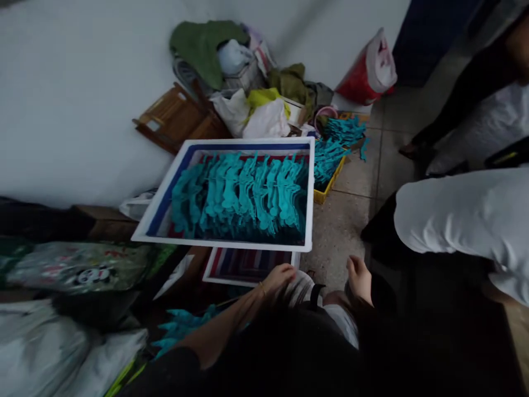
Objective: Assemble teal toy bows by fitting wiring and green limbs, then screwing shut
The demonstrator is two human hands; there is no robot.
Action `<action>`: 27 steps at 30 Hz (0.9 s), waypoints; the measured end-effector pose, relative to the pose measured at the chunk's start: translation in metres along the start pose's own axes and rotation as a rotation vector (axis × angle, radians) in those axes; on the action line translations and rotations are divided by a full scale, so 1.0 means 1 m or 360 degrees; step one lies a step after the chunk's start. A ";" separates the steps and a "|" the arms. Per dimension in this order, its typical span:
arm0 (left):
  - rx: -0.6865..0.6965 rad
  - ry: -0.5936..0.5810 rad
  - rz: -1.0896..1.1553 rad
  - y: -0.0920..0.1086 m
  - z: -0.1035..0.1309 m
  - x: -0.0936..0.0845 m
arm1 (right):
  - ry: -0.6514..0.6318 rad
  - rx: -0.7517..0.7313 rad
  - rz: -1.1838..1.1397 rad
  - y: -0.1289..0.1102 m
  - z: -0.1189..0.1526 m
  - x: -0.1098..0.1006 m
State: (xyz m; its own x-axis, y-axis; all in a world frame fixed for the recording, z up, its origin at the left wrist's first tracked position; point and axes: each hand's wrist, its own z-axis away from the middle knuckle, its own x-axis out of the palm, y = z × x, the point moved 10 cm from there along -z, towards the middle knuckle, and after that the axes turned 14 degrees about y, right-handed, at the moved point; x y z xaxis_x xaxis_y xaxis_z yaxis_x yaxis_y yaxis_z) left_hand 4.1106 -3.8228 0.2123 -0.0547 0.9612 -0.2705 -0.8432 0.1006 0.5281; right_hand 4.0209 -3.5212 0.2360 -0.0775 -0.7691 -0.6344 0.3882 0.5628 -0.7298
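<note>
My left hand (281, 275), with a thin bracelet at the wrist, is held over my lap with its fingers curled and nothing visible in them. It is nearest to the lower white-rimmed tray (231, 282). On the other side of my lap, my right hand (359, 280) is loosely closed and appears to hold nothing. In front of me a white-rimmed tray (223, 244), striped inside, contains rows of turquoise figure-shaped plastic pieces (231, 190). Neither hand touches these pieces. The lower tray lies partly hidden beneath the upper one.
Behind the trays, a yellow crate (326, 193) is heaped with turquoise pieces. A wooden chair (177, 118), piled cloths and bags, and a red sack (363, 74) line the wall. More turquoise pieces (182, 325) lie at lower left. Another person's pale-clothed leg (450, 209) is at right.
</note>
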 end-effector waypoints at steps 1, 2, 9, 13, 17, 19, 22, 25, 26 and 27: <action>-0.0023 0.0041 0.0072 -0.004 0.002 -0.004 | -0.0097 -0.0046 0.0008 -0.013 -0.016 0.022; -0.0038 0.0086 0.0148 -0.006 0.005 -0.008 | -0.0192 -0.0090 0.0026 -0.026 -0.031 0.042; 0.0040 0.0544 0.0512 0.035 0.021 -0.038 | -0.0717 -0.0262 0.0329 -0.071 -0.139 0.145; 0.0222 0.0711 0.0579 0.125 0.010 -0.041 | -0.0868 -0.0263 0.0512 -0.083 -0.218 0.157; 0.0355 0.0708 0.0532 0.229 -0.016 -0.017 | -0.0877 -0.0294 0.0463 -0.112 -0.300 0.140; 0.0450 0.0620 0.0424 0.278 -0.035 0.005 | -0.0825 -0.0294 0.0368 -0.127 -0.336 0.123; 0.0591 0.0438 0.0265 0.346 -0.071 0.046 | -0.0719 -0.0266 0.0175 -0.139 -0.374 0.093; 0.0696 0.0207 0.0147 0.411 -0.111 0.095 | -0.0615 -0.0201 -0.0026 -0.139 -0.389 0.063; 0.0732 0.0116 0.0099 0.433 -0.124 0.114 | -0.0586 -0.0173 -0.0090 -0.137 -0.390 0.055; 0.0764 0.0024 0.0049 0.454 -0.136 0.133 | -0.0557 -0.0145 -0.0149 -0.135 -0.390 0.047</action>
State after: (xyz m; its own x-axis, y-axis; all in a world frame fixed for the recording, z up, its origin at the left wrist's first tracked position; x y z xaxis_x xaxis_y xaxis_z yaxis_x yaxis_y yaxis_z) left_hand 3.6476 -3.6840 0.3062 -0.0864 0.9621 -0.2585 -0.4990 0.1828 0.8471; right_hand 3.6069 -3.5150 0.2052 0.2163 -0.8665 -0.4499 0.3097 0.4978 -0.8101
